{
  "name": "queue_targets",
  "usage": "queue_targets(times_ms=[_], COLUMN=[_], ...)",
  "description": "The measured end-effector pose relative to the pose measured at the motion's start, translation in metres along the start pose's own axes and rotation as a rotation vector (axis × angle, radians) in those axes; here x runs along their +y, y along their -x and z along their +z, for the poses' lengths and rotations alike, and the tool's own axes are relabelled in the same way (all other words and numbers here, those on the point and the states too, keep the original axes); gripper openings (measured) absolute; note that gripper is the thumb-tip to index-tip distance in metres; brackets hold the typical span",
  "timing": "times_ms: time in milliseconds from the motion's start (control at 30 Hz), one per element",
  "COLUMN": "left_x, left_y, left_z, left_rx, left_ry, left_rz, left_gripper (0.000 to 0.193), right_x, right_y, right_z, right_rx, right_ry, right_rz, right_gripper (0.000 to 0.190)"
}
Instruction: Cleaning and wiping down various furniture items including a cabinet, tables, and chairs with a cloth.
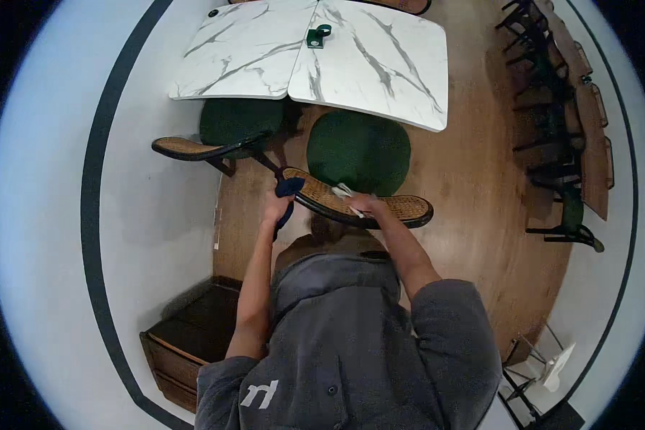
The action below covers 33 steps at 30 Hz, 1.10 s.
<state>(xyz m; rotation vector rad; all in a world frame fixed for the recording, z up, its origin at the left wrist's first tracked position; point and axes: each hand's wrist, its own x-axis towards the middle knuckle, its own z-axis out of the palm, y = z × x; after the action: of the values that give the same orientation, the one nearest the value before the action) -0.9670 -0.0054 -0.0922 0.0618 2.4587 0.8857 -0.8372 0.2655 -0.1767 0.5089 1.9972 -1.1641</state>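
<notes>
My left hand (275, 206) grips a dark blue cloth (289, 187) beside the left end of a chair's curved backrest (318, 189). The backrest has woven cane inside a black frame. My right hand (363, 202) holds a crumpled white cloth (342, 190) against the cane, near the middle of the backrest. Beyond it lies the chair's round green seat (358, 149), partly under the table edge. The fingers of both hands are partly hidden by the cloths.
A white marble-patterned table (376, 70) of two joined tops bears a small green stand (315, 38). A second cane-backed chair (193, 146) stands left, by the wall. Behind on the left is a dark wooden cabinet (180, 349). More chairs and wooden tables (591, 145) line the right wall.
</notes>
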Motion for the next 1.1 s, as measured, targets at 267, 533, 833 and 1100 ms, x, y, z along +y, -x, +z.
queue_targets(times_ms=[267, 533, 833, 1100], left_x=[-0.003, 0.028, 0.006, -0.024], left_y=[-0.014, 0.009, -0.017, -0.057], left_z=[0.0, -0.015, -0.031, -0.077], left_rx=[-0.018, -0.12, -0.372, -0.62], left_ry=[-0.326, -0.102, -0.402, -0.018], left_rz=[-0.183, -0.127, 0.148, 0.317], left_gripper=[0.046, 0.054, 0.094, 0.08], right_x=[0.158, 0.069, -0.134, -0.164], right_y=[0.026, -0.049, -0.106, -0.047], right_z=[-0.074, -0.01, 0.031, 0.053], right_rx=[0.054, -0.117, -0.208, 0.136], right_ry=[0.466, 0.214, -0.628, -0.49], right_rz=[0.47, 0.208, -0.169, -0.515], right_gripper=[0.066, 0.057, 0.057, 0.053])
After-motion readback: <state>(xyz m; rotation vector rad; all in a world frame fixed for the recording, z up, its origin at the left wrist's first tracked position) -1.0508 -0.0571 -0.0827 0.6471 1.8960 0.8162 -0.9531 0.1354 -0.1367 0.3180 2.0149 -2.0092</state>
